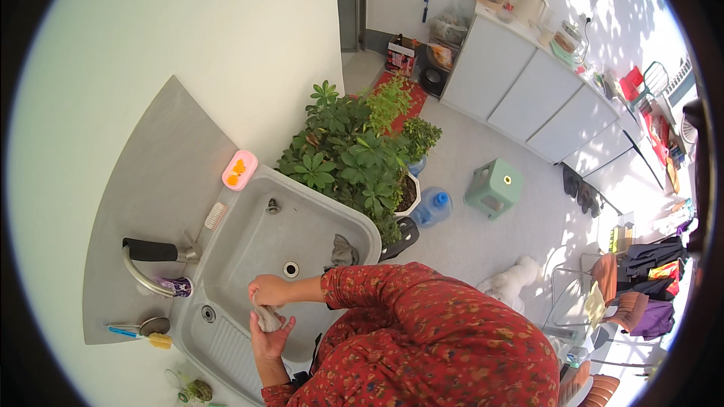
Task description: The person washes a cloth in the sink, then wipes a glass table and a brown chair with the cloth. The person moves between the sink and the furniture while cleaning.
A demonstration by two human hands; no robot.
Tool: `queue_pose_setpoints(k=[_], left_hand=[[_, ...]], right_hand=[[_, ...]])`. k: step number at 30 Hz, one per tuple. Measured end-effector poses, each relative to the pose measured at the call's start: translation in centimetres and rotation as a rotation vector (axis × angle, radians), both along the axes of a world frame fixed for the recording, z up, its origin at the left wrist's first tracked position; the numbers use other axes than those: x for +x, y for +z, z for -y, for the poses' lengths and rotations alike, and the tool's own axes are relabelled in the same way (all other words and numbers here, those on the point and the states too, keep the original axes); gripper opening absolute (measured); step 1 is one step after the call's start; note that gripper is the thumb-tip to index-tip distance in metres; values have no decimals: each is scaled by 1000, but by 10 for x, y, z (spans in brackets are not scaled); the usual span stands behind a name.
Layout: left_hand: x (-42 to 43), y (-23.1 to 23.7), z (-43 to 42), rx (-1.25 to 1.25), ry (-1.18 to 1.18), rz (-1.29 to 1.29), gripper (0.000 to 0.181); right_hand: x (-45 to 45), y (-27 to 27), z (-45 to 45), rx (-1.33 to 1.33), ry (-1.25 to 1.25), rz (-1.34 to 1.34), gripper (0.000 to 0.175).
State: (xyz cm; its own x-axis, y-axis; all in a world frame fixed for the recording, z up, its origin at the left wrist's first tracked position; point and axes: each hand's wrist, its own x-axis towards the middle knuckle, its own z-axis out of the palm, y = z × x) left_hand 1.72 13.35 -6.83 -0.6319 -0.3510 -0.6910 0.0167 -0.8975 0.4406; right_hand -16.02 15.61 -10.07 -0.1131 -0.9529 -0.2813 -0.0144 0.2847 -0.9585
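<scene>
Over the grey sink [249, 226], my right hand [268, 290] grips one end of a light beige cloth [268, 319] in a closed fist. The cloth hangs down into my left hand [270, 341], which cups it with thumb and fingers partly spread. A darker grey cloth [343, 251] lies crumpled in the basin near my right sleeve, beside the round drain [291, 269]. The curved faucet [153, 271] with a black sleeve stands beyond the sink's far edge. Both forearms come out of red floral sleeves.
A pink soap dish [240, 170] and a scrub brush [216, 216] rest on the sink rim. A patterned cup [180, 287] and a yellow sponge [160, 341] are by the faucet. Potted plants [350, 152], a blue water bottle [434, 206] and a green stool [495, 187] stand to the right of the sink.
</scene>
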Motion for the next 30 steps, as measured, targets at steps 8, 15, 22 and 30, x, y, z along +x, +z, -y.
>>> queue_pose_setpoints(k=[8, 15, 22, 30], left_hand=[[2, 17, 8, 383, 260, -472, 36], [2, 14, -8, 437, 170, -550, 36], [9, 9, 2, 150, 26, -330, 16], [-8, 14, 14, -293, -213, 165, 13]], right_hand=[[2, -2, 0, 222, -7, 1029, 78], [16, 58, 4, -221, 243, 707, 57], [24, 60, 22, -155, 190, 243, 47], [49, 38, 45, -339, 145, -199, 66]])
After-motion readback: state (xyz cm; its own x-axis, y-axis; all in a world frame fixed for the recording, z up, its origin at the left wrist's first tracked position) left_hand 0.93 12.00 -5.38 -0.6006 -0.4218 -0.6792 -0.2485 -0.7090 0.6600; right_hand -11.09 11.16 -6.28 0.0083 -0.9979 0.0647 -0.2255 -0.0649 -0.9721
